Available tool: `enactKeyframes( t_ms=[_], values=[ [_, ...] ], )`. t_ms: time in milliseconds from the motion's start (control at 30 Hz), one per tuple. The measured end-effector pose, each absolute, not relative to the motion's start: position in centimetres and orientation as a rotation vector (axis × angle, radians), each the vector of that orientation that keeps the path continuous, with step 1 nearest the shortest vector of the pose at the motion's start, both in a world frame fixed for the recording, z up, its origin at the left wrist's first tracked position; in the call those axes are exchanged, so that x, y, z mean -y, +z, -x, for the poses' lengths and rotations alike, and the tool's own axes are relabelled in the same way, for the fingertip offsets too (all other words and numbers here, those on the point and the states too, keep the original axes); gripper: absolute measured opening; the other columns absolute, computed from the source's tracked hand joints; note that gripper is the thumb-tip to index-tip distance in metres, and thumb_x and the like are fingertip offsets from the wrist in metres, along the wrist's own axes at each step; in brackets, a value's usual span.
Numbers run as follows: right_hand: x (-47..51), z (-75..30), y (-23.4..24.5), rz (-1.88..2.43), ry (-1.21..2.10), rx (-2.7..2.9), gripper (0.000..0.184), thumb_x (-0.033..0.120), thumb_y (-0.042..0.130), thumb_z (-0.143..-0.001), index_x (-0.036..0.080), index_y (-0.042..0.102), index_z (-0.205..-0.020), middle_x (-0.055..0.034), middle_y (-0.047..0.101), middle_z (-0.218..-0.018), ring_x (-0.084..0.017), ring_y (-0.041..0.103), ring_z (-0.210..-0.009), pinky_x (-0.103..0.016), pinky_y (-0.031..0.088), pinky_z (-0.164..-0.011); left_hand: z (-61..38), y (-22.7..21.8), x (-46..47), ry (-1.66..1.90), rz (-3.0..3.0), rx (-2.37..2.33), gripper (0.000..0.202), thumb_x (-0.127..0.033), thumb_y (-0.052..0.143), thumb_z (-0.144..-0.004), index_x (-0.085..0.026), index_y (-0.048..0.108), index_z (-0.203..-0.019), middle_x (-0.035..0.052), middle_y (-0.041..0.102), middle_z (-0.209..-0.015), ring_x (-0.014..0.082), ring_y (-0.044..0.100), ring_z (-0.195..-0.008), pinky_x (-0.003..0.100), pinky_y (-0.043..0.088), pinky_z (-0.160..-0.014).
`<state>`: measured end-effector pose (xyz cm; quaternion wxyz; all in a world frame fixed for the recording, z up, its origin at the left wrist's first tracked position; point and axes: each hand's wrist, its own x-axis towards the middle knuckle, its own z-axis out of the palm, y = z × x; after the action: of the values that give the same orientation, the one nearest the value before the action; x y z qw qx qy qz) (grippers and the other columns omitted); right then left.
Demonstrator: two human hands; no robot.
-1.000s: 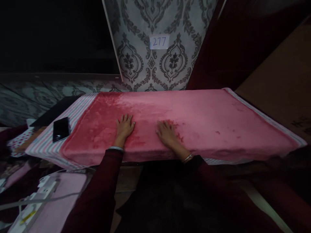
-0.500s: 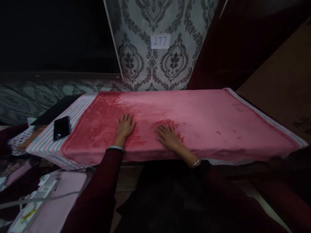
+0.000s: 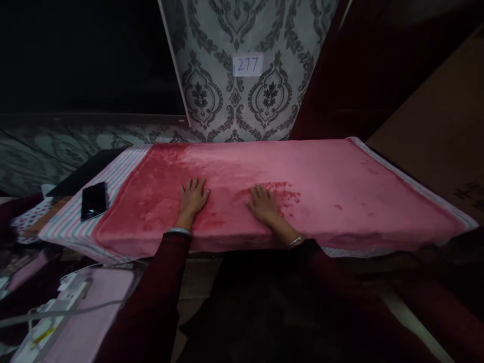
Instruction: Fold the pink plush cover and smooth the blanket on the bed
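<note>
A pink plush cloth (image 3: 321,186) lies spread over a long table that also carries a striped sheet (image 3: 117,169). My left hand (image 3: 192,197) lies flat on the cloth near the front edge, fingers stretched out and holding nothing. My right hand (image 3: 263,204) also rests flat on the cloth a little to the right, fingers apart. Darker rubbed streaks in the pile show just right of my right hand. Both wrists wear a bracelet, and my sleeves are dark red.
A black phone (image 3: 94,200) lies on the striped sheet at the table's left end. Behind stands a patterned wall panel with a paper label reading 277 (image 3: 248,65). A pink surface with white cables (image 3: 71,312) sits at lower left. A brown board (image 3: 438,126) is at right.
My right hand has slid a little to the right over the cloth, leaving a wider patch of darker rubbed pile beside it. My left hand has stayed where it was.
</note>
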<state>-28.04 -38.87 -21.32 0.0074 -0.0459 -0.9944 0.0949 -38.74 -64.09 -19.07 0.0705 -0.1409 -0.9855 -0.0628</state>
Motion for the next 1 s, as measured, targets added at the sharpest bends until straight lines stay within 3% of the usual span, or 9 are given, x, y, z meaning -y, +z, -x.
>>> enactKeyframes(
  t_ms=[133, 233, 433, 567, 667, 800, 900, 1000],
  values=[
    [45.9, 28.0, -21.6, -0.451, 0.396, 3.051, 0.074, 0.057, 0.037, -0.106, 0.014, 0.035, -0.166, -0.0151, 0.028, -0.172, -0.029, 0.021, -0.161, -0.053, 0.014, -0.131, 38.7, -19.0, 64.2, -0.192, 0.438, 2.959, 0.061, -0.042, 0.037, -0.103, -0.019, 0.046, -0.159, 0.0139, 0.038, -0.17, 0.0347, 0.031, -0.158, 0.063, 0.025, -0.127],
    [47.2, 28.7, -21.6, -0.584, 0.396, 3.023, 0.073, 0.057, 0.037, -0.106, 0.015, 0.035, -0.166, -0.0128, 0.029, -0.172, -0.028, 0.023, -0.161, -0.054, 0.014, -0.131, 38.8, -18.9, 64.3, -0.195, 0.443, 2.969, 0.061, -0.042, 0.037, -0.103, -0.02, 0.047, -0.159, 0.0134, 0.037, -0.17, 0.0344, 0.03, -0.158, 0.062, 0.025, -0.127],
    [36.2, 29.6, -20.8, 0.053, 0.221, 3.111, 0.067, 0.052, 0.032, -0.107, 0.022, 0.033, -0.167, -0.0097, 0.022, -0.175, -0.032, 0.018, -0.162, -0.063, 0.017, -0.128, 39.0, -18.9, 64.4, -0.204, 0.437, 2.975, 0.061, -0.043, 0.037, -0.103, -0.02, 0.046, -0.159, 0.0134, 0.037, -0.17, 0.0343, 0.029, -0.159, 0.063, 0.024, -0.127],
    [25.4, 25.4, -20.6, 0.604, 0.131, 3.107, 0.067, 0.048, 0.027, -0.108, 0.019, 0.028, -0.168, -0.0113, 0.017, -0.176, -0.032, 0.018, -0.162, -0.063, 0.022, -0.126, 39.1, -18.9, 64.4, -0.211, 0.436, 2.981, 0.062, -0.043, 0.036, -0.103, -0.02, 0.045, -0.16, 0.0133, 0.036, -0.17, 0.0341, 0.028, -0.159, 0.063, 0.023, -0.128],
    [18.6, 21.2, -20.3, 0.953, 0.126, 3.0, 0.066, 0.046, 0.026, -0.108, 0.015, 0.033, -0.166, -0.016, 0.025, -0.174, -0.033, 0.025, -0.159, -0.064, 0.026, -0.123, 39.1, -18.9, 64.3, -0.21, 0.442, 2.981, 0.062, -0.043, 0.036, -0.103, -0.02, 0.045, -0.16, 0.0133, 0.036, -0.17, 0.0345, 0.028, -0.159, 0.063, 0.023, -0.128],
    [15.9, 18.3, -19.6, 1.309, 0.136, 2.776, 0.065, 0.044, 0.03, -0.106, 0.005, 0.05, -0.153, -0.0275, 0.044, -0.16, -0.043, 0.037, -0.15, -0.07, 0.036, -0.113, 39.2, -19.0, 64.3, -0.217, 0.429, 2.956, 0.062, -0.043, 0.036, -0.102, -0.02, 0.047, -0.159, 0.0143, 0.038, -0.169, 0.0355, 0.03, -0.158, 0.064, 0.025, -0.127],
    [20.8, 19.3, -19.7, 0.96, 0.146, 2.775, 0.064, 0.037, 0.028, -0.105, 0.004, 0.044, -0.157, -0.0284, 0.044, -0.161, -0.04, 0.036, -0.152, -0.064, 0.037, -0.115, 39.3, -19.1, 64.2, -0.222, 0.436, 2.949, 0.062, -0.043, 0.037, -0.102, -0.02, 0.048, -0.159, 0.0143, 0.039, -0.169, 0.0358, 0.03, -0.158, 0.065, 0.025, -0.127],
    [29.2, 21.0, -20.4, 0.277, 0.255, 2.925, 0.064, 0.041, 0.029, -0.107, 0.014, 0.039, -0.164, -0.0181, 0.038, -0.168, -0.03, 0.031, -0.157, -0.052, 0.03, -0.124, 39.1, -18.9, 64.2, -0.217, 0.427, 2.955, 0.062, -0.043, 0.037, -0.102, -0.02, 0.048, -0.159, 0.0139, 0.038, -0.169, 0.0351, 0.03, -0.159, 0.064, 0.025, -0.127]
  ],
)
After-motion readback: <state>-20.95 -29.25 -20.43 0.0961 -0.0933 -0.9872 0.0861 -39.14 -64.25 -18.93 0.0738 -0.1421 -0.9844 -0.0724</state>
